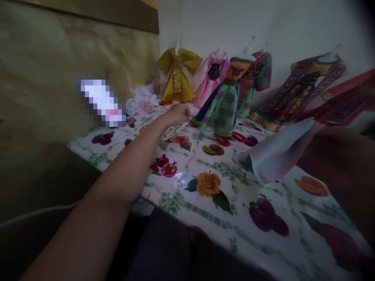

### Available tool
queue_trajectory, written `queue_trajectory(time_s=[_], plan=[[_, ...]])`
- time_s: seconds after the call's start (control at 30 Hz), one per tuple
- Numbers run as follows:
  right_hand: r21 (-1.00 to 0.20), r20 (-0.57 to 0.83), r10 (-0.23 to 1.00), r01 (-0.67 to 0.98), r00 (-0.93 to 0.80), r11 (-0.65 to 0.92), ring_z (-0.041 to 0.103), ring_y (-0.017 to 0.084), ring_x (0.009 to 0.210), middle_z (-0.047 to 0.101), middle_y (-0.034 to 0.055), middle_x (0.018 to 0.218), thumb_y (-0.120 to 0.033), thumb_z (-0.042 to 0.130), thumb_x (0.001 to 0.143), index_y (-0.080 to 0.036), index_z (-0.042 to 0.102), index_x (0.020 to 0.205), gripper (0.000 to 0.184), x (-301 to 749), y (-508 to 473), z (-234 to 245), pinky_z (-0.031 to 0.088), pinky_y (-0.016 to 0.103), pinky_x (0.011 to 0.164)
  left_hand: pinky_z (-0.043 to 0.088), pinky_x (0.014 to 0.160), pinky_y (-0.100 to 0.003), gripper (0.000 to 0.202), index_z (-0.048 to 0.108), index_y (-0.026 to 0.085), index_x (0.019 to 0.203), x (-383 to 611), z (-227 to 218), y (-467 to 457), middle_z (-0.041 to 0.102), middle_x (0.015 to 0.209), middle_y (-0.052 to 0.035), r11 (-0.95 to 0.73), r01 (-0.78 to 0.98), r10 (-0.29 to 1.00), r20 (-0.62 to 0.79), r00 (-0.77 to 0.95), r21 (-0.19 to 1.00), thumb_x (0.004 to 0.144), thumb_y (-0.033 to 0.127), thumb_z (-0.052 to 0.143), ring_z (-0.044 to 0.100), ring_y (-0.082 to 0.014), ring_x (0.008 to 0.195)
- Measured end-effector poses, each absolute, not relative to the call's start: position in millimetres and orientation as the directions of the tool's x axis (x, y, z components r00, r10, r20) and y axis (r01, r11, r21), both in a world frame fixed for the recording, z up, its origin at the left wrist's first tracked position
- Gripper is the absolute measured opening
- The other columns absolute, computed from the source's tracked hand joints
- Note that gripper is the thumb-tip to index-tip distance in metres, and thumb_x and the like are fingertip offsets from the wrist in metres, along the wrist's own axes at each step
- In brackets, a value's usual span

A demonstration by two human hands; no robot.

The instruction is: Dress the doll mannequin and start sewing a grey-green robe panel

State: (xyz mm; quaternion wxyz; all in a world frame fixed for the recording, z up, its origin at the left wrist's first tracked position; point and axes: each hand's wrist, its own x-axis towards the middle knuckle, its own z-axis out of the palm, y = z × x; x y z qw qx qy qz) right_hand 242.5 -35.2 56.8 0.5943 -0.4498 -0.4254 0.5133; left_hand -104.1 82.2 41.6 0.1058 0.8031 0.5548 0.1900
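Observation:
My left hand (178, 114) reaches to the far part of the table, its fingers curled together beside the hem of a small green flowered dress (221, 103). What lies between those fingertips, if anything, is too small to make out. A clear ring-shaped item (181, 131), perhaps a tape roll, lies just below that hand. On the right, my right hand (334, 150), in shadow, grips a piece of thin pale cloth (278, 150) with a pinkish tint, held above the table. Red loop handles (231, 138), like those of scissors, show at the green dress's foot.
A fruit-and-flower patterned cloth covers the table (187, 210). Along the wall stand small doll-sized garments: a yellow robe (177, 76), a pink dress (212, 76) and a dark patterned robe (307, 88). Crumpled clear wrapping (143, 99) and a blurred-out bright object (102, 101) sit at the left.

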Motion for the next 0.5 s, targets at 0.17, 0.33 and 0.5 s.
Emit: queue_trajectory(time_s=[0.17,0.33,0.5], plan=[[-0.971,-0.039,0.994,-0.241,0.104,-0.013,0.065,0.021,0.068,0.070,0.0064,0.069,-0.020,0.056,0.079,-0.023,0.073,0.073,0.018,246,-31,54,0.050,0.040,0.070,0.044,0.089,-0.037,0.034,0.065,0.012,0.111,-116,33,95,0.067,0.109,-0.0144,-0.212,0.910,0.946,0.307,0.100,0.356,0.082,0.007,0.048,0.060,-0.0257,0.103],[-0.945,-0.060,0.982,-0.328,0.177,0.001,0.067,0.019,0.069,0.069,0.0039,0.069,-0.016,0.051,0.081,-0.023,0.075,0.081,0.024,233,-38,59,0.053,0.035,0.070,0.046,0.085,-0.037,0.032,0.068,0.010,0.109,-114,31,90,0.067,0.106,-0.0170,-0.235,0.913,0.949,0.280,0.143,0.334,0.080,0.017,0.059,0.061,-0.0286,0.098],[-0.936,-0.103,0.980,-0.350,0.168,-0.039,0.065,0.015,0.061,0.068,0.0028,0.064,-0.015,0.053,0.075,-0.020,0.070,0.069,0.019,229,-38,60,0.055,0.029,0.061,0.046,0.077,-0.035,0.024,0.072,0.011,0.098,-102,39,78,0.069,0.095,-0.0139,-0.271,0.912,0.948,0.251,0.196,0.308,0.080,0.019,0.057,0.062,-0.0251,0.088]])
